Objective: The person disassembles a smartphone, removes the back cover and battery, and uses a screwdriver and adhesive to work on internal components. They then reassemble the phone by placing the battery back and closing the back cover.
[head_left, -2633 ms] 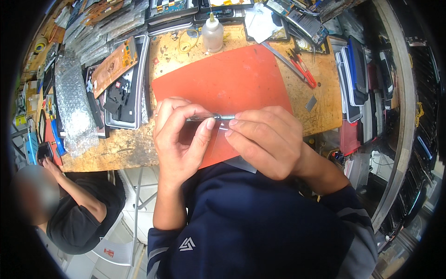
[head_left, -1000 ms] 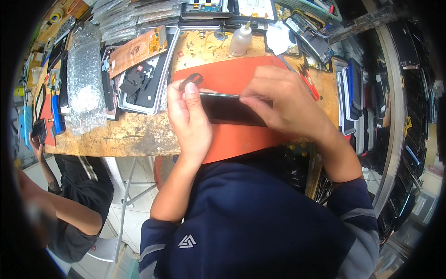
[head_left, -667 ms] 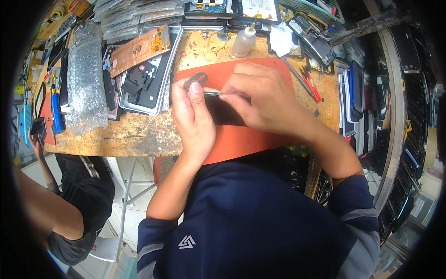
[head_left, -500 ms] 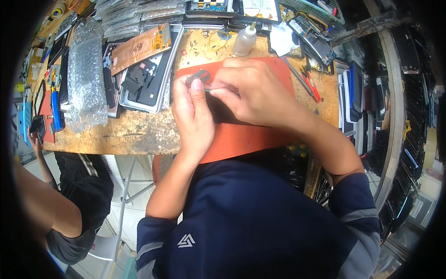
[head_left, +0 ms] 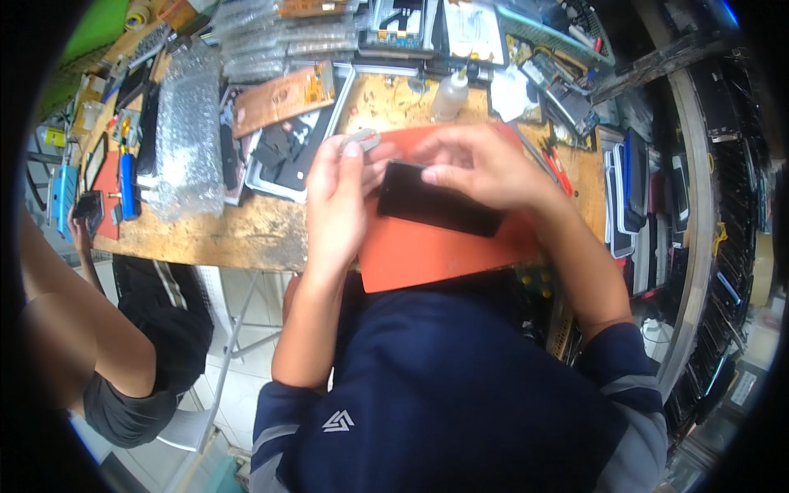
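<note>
My left hand [head_left: 335, 201] is raised palm inward, with its thumb pressing a small, thin grey flat piece with a notched end [head_left: 362, 140] against the fingers. Over the orange mat [head_left: 427, 259] is a black phone-shaped slab [head_left: 440, 205] with a dark glossy face, slightly slanted. My right hand [head_left: 489, 168] reaches over its far edge. The right thumb overlaps the slab's upper edge, while the fingers are parted from the thumb and a little blurred. My left fingertips are close to the slab's left end; whether they touch it is hidden.
A white dropper bottle [head_left: 450, 97] stands beyond the mat. Bubble wrap [head_left: 187, 135] and a copper-coloured panel [head_left: 283, 100] on opened device parts lie to the left. Red-handled pliers [head_left: 559, 174] lie at right. Another person's arm [head_left: 82, 329] is at far left, that hand on a phone.
My right hand has opened from a pinch at the slab's far edge and moved aside, uncovering the black slab. The left hand keeps the grey piece. The whole view has shifted slightly.
</note>
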A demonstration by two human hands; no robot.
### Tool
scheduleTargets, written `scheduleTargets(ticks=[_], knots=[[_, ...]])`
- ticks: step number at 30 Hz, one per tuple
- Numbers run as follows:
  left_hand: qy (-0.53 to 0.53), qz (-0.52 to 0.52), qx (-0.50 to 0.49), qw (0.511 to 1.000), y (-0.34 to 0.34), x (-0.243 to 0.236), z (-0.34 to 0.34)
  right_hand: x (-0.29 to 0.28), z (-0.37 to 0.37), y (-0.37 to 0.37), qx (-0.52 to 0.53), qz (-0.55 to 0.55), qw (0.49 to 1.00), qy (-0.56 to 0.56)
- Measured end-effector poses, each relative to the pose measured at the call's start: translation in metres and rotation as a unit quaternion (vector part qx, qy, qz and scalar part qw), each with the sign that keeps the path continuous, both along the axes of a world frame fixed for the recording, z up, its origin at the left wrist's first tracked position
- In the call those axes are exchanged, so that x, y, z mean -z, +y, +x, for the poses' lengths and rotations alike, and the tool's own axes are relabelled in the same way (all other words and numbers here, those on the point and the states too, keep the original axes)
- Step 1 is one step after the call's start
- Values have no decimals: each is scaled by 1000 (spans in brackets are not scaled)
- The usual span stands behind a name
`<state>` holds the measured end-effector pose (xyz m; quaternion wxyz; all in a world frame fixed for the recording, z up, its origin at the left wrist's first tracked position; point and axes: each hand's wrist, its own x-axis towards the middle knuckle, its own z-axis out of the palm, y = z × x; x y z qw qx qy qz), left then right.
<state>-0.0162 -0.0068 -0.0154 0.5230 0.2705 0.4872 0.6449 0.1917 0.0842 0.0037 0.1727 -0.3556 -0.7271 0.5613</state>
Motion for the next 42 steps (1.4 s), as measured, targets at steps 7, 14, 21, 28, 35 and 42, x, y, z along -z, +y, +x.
scheduleTargets(ticks=[7, 14, 21, 28, 35, 42], knots=[[481, 271, -245, 797, -5, -129, -49, -5, 33, -14, 56, -103, 988, 101], [516, 498, -384, 581, 64, -265, -55, 15, 29, -33, 59, -129, 983, 119], [781, 376, -283, 411, 116, -290, -39, 18, 43, -46, 75, -124, 980, 139], [685, 412, -265, 538, 73, -244, -39, 6, 43, -56, 172, -61, 948, 262], [494, 58, 82, 863, -32, -26, 54, 8, 8, -72, 310, -19, 905, 291], [560, 60, -10, 826, -31, 20, 76, -5, 28, -60, 298, 60, 926, 225]])
